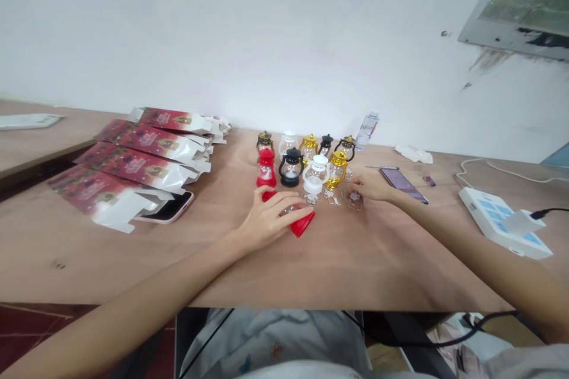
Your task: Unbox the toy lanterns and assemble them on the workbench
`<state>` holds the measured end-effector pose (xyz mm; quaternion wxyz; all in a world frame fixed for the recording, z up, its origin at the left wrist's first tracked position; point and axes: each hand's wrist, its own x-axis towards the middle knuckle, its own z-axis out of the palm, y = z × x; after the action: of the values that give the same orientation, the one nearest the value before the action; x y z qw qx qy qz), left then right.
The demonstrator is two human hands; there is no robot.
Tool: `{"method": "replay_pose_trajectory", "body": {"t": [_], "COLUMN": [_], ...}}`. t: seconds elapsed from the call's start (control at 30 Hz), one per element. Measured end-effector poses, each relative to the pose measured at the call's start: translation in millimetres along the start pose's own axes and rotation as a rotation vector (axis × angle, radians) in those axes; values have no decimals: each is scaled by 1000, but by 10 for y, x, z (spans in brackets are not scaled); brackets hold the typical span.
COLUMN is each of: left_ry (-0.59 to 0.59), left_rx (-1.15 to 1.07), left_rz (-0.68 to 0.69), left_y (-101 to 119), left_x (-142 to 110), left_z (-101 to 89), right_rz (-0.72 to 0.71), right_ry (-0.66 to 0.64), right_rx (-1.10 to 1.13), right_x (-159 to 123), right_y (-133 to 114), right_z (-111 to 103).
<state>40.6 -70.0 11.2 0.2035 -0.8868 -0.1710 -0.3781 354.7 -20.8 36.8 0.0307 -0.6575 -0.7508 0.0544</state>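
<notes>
My left hand (269, 219) is wrapped round a small red lantern (303, 223), which lies tilted on its side just above the table, its base toward the right. My right hand (371, 185) reaches down to the flat clear plastic pieces (354, 199), fingertips pinched at one of them. More such pieces (332, 196) lie to the left of it. Beyond my hands stand several small lanterns: a red one (266, 169), a black one (291, 169), a white one (316, 174) and a gold one (338, 170) in front, others behind them.
Flattened red-and-white boxes (146, 163) overlap on the left, partly covering a pink-edged phone (171, 210). To the right lie another phone (402, 185), a tissue (413, 154) and a power strip (504, 222) with cables. A clear bottle (367, 129) stands by the wall.
</notes>
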Motion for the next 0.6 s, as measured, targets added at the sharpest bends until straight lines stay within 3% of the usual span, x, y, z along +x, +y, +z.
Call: {"method": "replay_pose_trajectory", "body": {"t": [0.1,0.2,0.23,0.37,0.5,0.6], "left_ry": [31,87,108,181,187,180], "left_rx": [42,105,121,128,80,76], "left_rz": [14,63,92,278,409,308], "left_y": [6,25,36,110,205,210], "left_x": [-7,-1,8,70,78,24], "left_z": [2,-22,-38,-126,-137,-57], "right_rz": [10,27,13,-140,-161,-110], "right_ry": [49,101,66,-314,-449,-402], "right_rx": [72,418,617,1313,1477,1500], "right_x": [-67,-213,-283,-601,-798,-799], "right_y": [-85,-336,-460,-1029,-1355,-1263], "right_z": [-64,-136,-139,0,149,65]}}
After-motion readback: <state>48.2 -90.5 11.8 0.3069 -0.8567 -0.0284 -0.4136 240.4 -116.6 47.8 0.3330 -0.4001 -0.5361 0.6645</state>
